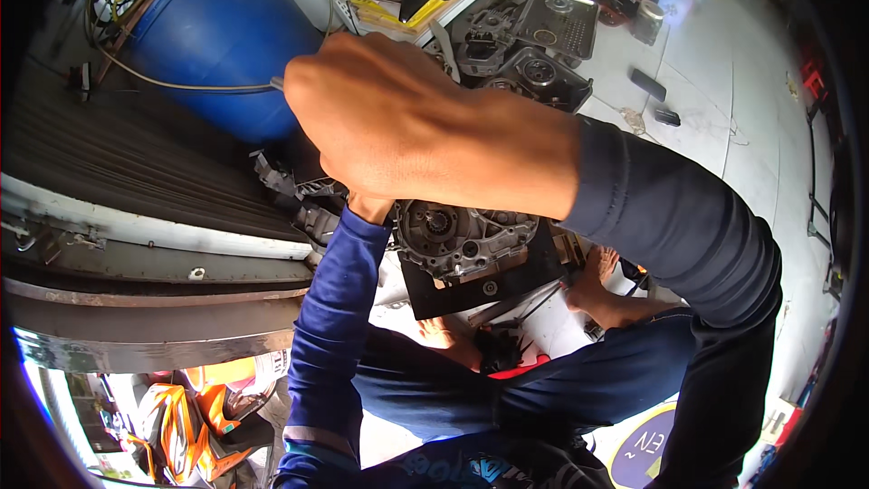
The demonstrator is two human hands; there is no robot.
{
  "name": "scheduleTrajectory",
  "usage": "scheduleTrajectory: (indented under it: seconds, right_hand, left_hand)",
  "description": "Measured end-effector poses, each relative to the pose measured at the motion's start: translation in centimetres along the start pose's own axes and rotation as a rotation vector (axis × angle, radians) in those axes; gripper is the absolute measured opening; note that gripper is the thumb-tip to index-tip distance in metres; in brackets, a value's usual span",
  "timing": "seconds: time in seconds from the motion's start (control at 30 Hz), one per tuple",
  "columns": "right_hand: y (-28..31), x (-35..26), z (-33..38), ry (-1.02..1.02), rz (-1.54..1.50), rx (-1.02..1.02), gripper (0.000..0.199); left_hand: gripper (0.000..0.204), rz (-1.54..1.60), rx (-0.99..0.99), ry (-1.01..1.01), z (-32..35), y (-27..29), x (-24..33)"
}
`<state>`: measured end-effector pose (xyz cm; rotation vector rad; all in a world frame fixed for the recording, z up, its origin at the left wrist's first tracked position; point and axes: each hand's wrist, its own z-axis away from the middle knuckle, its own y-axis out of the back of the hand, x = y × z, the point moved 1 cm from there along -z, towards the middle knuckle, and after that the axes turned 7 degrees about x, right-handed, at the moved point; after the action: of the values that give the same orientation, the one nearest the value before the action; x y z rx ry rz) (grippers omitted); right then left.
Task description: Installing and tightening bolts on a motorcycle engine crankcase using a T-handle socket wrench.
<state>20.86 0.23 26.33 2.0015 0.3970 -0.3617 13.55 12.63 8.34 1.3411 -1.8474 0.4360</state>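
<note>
My right hand (pixel 389 118) is closed in a fist high in front of me. A short grey tip (pixel 278 83) pokes out at its left side; the rest of what it grips is hidden. Beneath it my left hand is almost wholly covered, with only the wrist (pixel 369 208) showing, so its fingers cannot be seen. Below and right of the hands lies a metal engine case (pixel 466 237) with a round toothed part in its open side. It rests on a black board (pixel 453 297) between my legs.
A large blue barrel (pixel 226 32) stands at the far left, a thin pale hose (pixel 195 86) crossing it. Metal trays with engine parts (pixel 554 23) lie beyond my right arm. A dark phone-like slab (pixel 648 84) is on the tiles. Orange motorcycle fairings (pixel 181 426) show lower left.
</note>
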Motion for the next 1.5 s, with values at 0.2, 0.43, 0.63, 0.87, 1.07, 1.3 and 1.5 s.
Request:
scheduleTrajectory:
  seconds: [0.2,0.43,0.63,0.87,1.07,1.3,1.5]
  right_hand:
    - [-1.6,2.0,-1.0,0.04,-0.011,0.024,0.008]
    - [-2.4,2.9,-1.9,0.363,0.02,0.091,0.017]
    - [-1.6,2.9,-1.6,0.487,-0.025,0.147,0.013]
    - [-0.9,2.7,-3.4,0.414,0.143,-0.189,0.025]
    - [-1.5,6.4,-4.3,0.632,0.235,-0.057,0.016]
    - [-2.8,3.5,-2.3,0.382,0.384,0.031,0.015]
    - [-5.1,6.9,-1.3,0.515,0.223,0.357,0.012]
  left_hand:
    - [0.059,-0.162,-0.082,-0.137,0.6,-0.1,-3.1]
    - [0.059,-0.163,-0.131,-0.161,0.6,0.6,-5.0]
    - [0.057,-0.047,-0.126,-0.097,0.6,1.1,-3.9]
    - [0.047,-0.319,-0.102,-0.138,-1.1,0.7,-0.3]
    - [0.022,0.598,-0.19,0.35,-3.4,-1.1,0.2]
    - [0.016,0.23,0.154,0.18,-2.5,-0.9,-0.7]
    - [0.025,0.26,0.017,0.521,-1.8,-1.5,3.9]
